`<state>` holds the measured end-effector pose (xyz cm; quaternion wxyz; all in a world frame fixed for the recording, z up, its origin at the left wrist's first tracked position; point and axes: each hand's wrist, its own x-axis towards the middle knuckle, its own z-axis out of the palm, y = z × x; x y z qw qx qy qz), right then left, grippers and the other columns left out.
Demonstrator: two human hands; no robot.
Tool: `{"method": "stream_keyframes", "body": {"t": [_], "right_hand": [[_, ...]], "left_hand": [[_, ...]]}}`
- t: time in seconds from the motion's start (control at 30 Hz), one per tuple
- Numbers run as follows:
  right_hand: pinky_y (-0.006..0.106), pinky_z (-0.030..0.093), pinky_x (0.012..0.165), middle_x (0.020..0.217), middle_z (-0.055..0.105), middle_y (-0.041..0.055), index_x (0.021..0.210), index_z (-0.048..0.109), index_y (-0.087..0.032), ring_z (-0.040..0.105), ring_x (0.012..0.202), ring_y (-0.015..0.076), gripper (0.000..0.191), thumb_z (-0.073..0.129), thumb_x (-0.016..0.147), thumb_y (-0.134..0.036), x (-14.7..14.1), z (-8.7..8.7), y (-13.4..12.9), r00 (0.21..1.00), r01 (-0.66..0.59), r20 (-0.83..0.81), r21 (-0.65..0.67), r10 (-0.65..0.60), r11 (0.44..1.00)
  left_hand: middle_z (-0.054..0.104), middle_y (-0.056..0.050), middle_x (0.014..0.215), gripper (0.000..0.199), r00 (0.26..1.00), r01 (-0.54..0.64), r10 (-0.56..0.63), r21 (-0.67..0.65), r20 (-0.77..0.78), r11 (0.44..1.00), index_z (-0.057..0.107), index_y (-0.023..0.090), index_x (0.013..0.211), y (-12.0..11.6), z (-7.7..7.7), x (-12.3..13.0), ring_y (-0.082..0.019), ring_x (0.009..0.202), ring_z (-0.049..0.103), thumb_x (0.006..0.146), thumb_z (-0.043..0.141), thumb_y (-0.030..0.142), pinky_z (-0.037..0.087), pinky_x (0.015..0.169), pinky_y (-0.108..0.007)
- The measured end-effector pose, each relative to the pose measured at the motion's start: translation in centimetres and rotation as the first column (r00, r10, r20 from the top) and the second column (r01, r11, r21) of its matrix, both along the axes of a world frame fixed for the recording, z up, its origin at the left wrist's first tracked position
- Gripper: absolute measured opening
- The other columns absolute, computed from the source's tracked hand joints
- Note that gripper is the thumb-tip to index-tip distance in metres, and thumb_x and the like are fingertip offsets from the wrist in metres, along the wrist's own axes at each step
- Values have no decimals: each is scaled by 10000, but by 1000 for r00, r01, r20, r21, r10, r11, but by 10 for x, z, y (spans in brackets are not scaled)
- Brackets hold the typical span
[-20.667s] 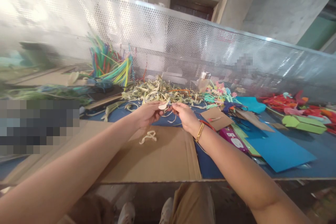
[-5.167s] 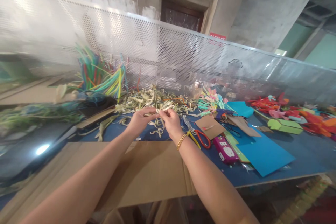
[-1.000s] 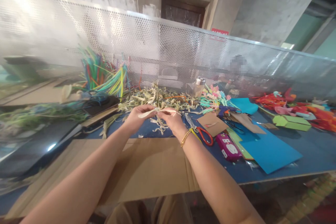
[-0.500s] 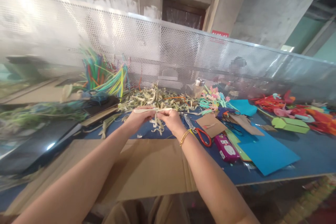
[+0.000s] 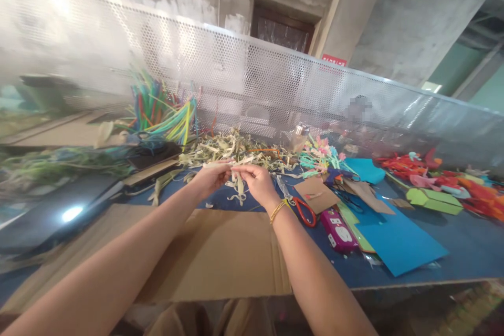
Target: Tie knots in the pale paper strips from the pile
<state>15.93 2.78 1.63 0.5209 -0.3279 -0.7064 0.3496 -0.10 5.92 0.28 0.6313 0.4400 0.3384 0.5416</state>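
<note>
My left hand (image 5: 212,176) and my right hand (image 5: 259,181) meet above the table, fingertips almost touching. Both are pinched closed on a thin pale strip (image 5: 216,165), which shows along the top of the left hand; its material is too blurred to make out. Just behind them spreads a tangled heap of pale green and cream strips (image 5: 228,146). A few curled strips (image 5: 238,191) show below the fingertips; whether they hang from the held strip or lie on the table I cannot tell.
A flat cardboard sheet (image 5: 224,257) lies under my forearms. To the right are orange-handled scissors (image 5: 306,212), a purple box (image 5: 339,231), blue sheets (image 5: 405,241) and a green paper box (image 5: 433,201). Colourful pipe-cleaner-like stems (image 5: 161,110) stand back left, before a perforated metal screen (image 5: 220,73).
My right fingers have straightened and point left towards the left hand. Less of the pale strip shows over the right hand. The view has shifted slightly.
</note>
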Motion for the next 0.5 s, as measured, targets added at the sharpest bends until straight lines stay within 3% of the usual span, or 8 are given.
{"method": "stream_keyframes", "body": {"t": [0.17, 0.3, 0.4, 0.5], "right_hand": [[306, 470, 831, 901, 697, 33, 896, 735, -262, 617, 829, 158, 160, 612, 798, -232, 1, 4, -6, 987, 94, 111, 179, -115, 979], [310, 464, 841, 955, 667, 52, 905, 731, -273, 598, 917, 173, 148, 617, 818, -310, 2, 11, -11, 982, 181, 8, 277, -191, 944], [303, 469, 841, 961, 676, 49, 905, 714, -260, 611, 899, 165, 184, 563, 853, -353, -1, 14, -15, 988, 152, -50, 238, -144, 959], [275, 492, 703, 817, 681, 33, 956, 672, -233, 610, 692, 138, 251, 523, 865, -414, -6, 9, -15, 993, 105, -70, 82, -99, 991]], "left_hand": [[603, -2, 645, 242, 999, -31, 31, -6, 36, 999, 644, 144, 833, 0, -3, -5, -73, 537, 544, 633, 776, 170, 431, 498, -177], [595, 2, 636, 269, 1000, -20, 20, 8, -1, 1000, 649, 131, 834, -3, 0, -5, -72, 538, 538, 611, 791, 178, 432, 507, -183], [604, 4, 647, 291, 998, -37, 38, 16, -41, 999, 649, 134, 837, -7, 1, -4, -74, 549, 544, 601, 798, 216, 421, 519, -190], [612, 9, 649, 320, 993, -65, 72, 79, -94, 995, 640, 152, 858, -8, 1, -2, -93, 564, 555, 600, 793, 262, 415, 539, -214]]}}
